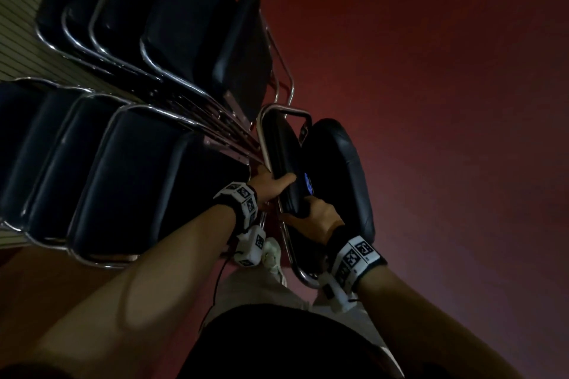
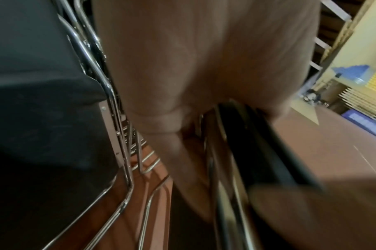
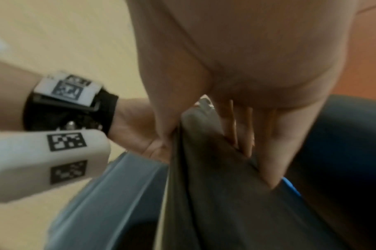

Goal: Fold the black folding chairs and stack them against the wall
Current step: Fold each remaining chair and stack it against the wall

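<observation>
A folded black chair (image 1: 341,175) with a chrome frame stands upright on the floor just in front of me. My left hand (image 1: 272,184) grips the left edge of its backrest (image 1: 283,157), thumb lying on the padding. My right hand (image 1: 314,218) grips the near end of the same backrest. In the left wrist view my left hand (image 2: 183,84) is blurred against the chair's chrome tube (image 2: 225,169). The right wrist view has my right hand (image 3: 257,84) with fingers folded over the backrest (image 3: 215,186). Two leaning stacks of folded black chairs (image 1: 132,181) (image 1: 191,28) rest against the wall.
The slatted wall (image 1: 18,24) runs along the left behind the stacks. Red floor (image 1: 431,101) spreads to the right. My shoe (image 1: 272,252) stands beside the held chair's frame. Blue and yellow crates (image 2: 353,79) sit far off in the left wrist view.
</observation>
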